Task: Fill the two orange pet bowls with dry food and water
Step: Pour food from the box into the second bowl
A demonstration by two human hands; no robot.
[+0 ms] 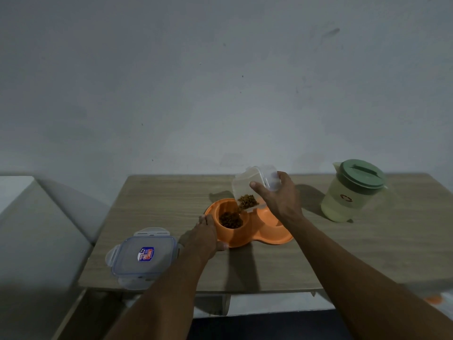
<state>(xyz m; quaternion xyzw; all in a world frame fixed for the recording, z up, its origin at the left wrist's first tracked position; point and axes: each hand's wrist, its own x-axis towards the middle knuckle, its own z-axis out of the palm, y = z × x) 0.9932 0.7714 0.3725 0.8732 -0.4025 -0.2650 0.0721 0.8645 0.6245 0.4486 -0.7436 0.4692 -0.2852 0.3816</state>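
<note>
An orange double pet bowl (274, 238) stands in the middle of the wooden table (171, 200). Its left bowl holds brown dry food (230, 220); the right bowl is partly hidden by my right arm. My right hand (279, 200) grips a clear plastic container (250, 190), tilted mouth-down over the left bowl, with kibble at its lower edge. My left hand (204, 238) holds the left rim of the orange bowl. A pale green water pitcher (350, 192) with a darker green lid stands at the right.
The container's clear lid (144, 255) with blue seal and a sticker lies flat at the table's front left corner. A grey wall rises just behind the table. A pale surface (29, 229) lies to the left of the table.
</note>
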